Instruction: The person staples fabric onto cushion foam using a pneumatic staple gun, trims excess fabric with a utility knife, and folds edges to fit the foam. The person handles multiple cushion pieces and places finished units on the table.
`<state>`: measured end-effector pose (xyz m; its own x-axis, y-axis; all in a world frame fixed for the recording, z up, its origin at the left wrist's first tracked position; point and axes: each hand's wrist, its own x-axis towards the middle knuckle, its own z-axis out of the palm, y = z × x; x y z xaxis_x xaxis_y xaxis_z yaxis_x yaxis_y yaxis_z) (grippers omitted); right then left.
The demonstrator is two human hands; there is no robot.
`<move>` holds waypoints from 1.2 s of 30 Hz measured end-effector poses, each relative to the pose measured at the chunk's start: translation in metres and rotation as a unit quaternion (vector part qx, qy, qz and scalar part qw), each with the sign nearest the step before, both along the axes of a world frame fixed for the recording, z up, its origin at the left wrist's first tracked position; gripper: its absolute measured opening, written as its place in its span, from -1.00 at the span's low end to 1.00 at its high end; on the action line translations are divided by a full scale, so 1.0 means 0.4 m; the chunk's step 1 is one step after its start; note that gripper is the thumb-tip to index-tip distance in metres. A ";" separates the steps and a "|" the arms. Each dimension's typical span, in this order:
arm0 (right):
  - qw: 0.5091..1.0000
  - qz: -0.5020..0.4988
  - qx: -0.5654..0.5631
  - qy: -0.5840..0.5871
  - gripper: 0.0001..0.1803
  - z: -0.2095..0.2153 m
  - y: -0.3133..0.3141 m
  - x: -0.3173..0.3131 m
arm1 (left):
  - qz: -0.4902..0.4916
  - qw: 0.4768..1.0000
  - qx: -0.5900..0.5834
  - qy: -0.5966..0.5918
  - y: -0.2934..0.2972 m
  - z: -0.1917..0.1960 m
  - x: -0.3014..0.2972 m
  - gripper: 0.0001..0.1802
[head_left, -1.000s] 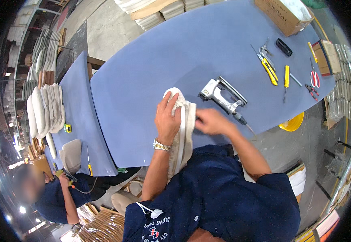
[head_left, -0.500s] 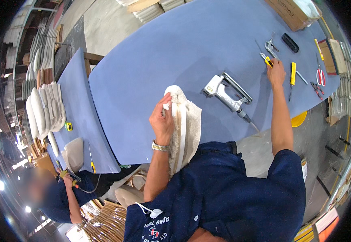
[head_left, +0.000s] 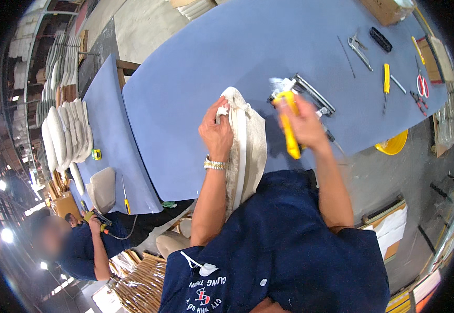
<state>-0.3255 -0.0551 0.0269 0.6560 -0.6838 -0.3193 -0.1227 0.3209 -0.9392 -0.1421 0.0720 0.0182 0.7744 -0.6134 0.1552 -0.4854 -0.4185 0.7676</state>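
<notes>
Gripping nubby pale fabric, slim yellow cutter.

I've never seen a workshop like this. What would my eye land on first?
Probably the bright yellow knife in the right hand, held up in front of a silver staple gun on the broad blue table. Next, the long pale cushion held by the left hand, close to the person's body. Off to the left, a co-worker sits or stands by another blue table.
</notes>
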 end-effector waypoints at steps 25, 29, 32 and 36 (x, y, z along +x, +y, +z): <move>0.970 0.127 -0.122 0.170 -0.56 -0.012 0.106 0.207 | -0.016 0.989 -0.119 0.088 0.011 -0.035 0.032 -0.82; 0.967 0.127 -0.125 0.182 -0.56 -0.008 0.108 0.204 | -0.018 0.985 -0.141 0.102 0.018 -0.050 0.033 -0.83; 0.971 0.109 -0.128 0.168 -0.58 -0.009 0.114 0.201 | -0.015 0.987 -0.124 0.105 0.020 -0.042 0.028 -0.82; 0.972 0.095 -0.134 0.167 -0.61 -0.006 0.123 0.202 | -0.021 0.985 -0.133 0.105 0.021 -0.047 0.031 -0.82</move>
<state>-0.2449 -0.0060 0.0244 0.6689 -0.6486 -0.3631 -0.4685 0.0113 -0.8834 -0.1297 0.0804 -0.0008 0.7810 -0.6053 0.1536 -0.3166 -0.1718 0.9329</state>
